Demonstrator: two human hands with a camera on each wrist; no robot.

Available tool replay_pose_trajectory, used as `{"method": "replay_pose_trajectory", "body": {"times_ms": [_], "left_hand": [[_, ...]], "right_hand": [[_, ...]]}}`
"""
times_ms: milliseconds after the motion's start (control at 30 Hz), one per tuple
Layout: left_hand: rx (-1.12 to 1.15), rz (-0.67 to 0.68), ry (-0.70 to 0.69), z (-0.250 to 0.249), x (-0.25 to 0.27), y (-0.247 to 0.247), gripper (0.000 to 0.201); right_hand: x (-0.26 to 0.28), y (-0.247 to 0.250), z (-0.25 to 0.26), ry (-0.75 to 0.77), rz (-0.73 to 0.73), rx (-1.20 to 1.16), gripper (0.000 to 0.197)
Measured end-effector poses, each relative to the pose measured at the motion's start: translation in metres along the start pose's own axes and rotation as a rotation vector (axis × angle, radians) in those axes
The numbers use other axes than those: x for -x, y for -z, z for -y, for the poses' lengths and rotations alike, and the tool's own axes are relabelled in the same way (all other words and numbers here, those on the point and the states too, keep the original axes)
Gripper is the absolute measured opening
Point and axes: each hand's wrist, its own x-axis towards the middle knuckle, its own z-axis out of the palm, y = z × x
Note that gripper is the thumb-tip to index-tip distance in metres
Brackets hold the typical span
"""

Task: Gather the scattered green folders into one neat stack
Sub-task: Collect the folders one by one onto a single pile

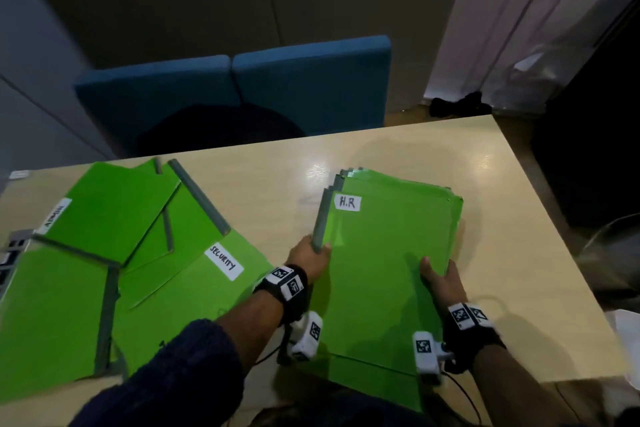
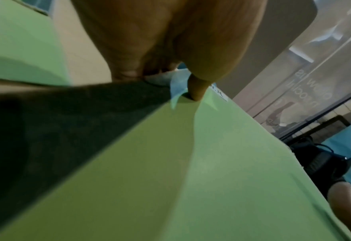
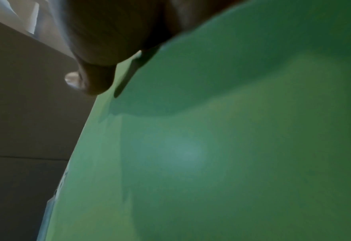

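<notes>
A stack of green folders (image 1: 388,253) lies on the right half of the table, its top one labelled "H.R". My left hand (image 1: 310,258) grips the stack's grey-spined left edge, thumb on top (image 2: 197,91). My right hand (image 1: 438,276) holds the right edge with the thumb on the cover (image 3: 96,81). Several more green folders lie scattered at the left: one labelled "SECURITY" (image 1: 194,291), one labelled "ADMIN" (image 1: 110,208), and another (image 1: 48,315) at the near left. The green cover (image 3: 232,146) fills the right wrist view.
The beige table (image 1: 502,191) has bare surface beyond and right of the stack. Two blue chairs (image 1: 242,90) stand behind its far edge. A grey object (image 1: 14,250) sits at the table's left edge. White papers (image 1: 627,326) show at the right.
</notes>
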Motion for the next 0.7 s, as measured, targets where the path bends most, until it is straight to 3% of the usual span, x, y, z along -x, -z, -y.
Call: {"method": "replay_pose_trajectory", "body": {"times_ms": [67,167,267,333,433,567,700], "left_hand": [[-0.018,0.019,-0.002,0.001,0.003,-0.003,0.037],[0.089,0.072,-0.085,0.005,0.006,0.012,0.03],[0.403,0.082,-0.173,0.018,0.008,0.048,0.032],[0.494,-0.08,-0.18,0.037,0.004,0.08,0.03],[0.541,-0.343,-0.009,0.083,-0.005,0.133,0.034],[0.569,-0.459,0.201,0.166,-0.005,0.192,0.035],[0.197,-0.585,0.266,0.249,0.015,0.237,0.035]], "right_hand": [[0.005,-0.002,-0.001,-0.015,0.009,0.053,0.108],[0.012,-0.004,0.002,0.03,-0.01,0.019,0.072],[0.014,-0.011,0.009,0.026,0.007,-0.088,0.06],[0.016,-0.023,0.017,0.057,0.02,-0.124,0.062],[0.013,-0.048,0.032,0.094,0.025,-0.136,0.064],[0.009,-0.082,0.042,0.113,0.04,-0.072,0.08],[0.004,-0.106,0.027,0.1,0.031,0.034,0.103]]}}
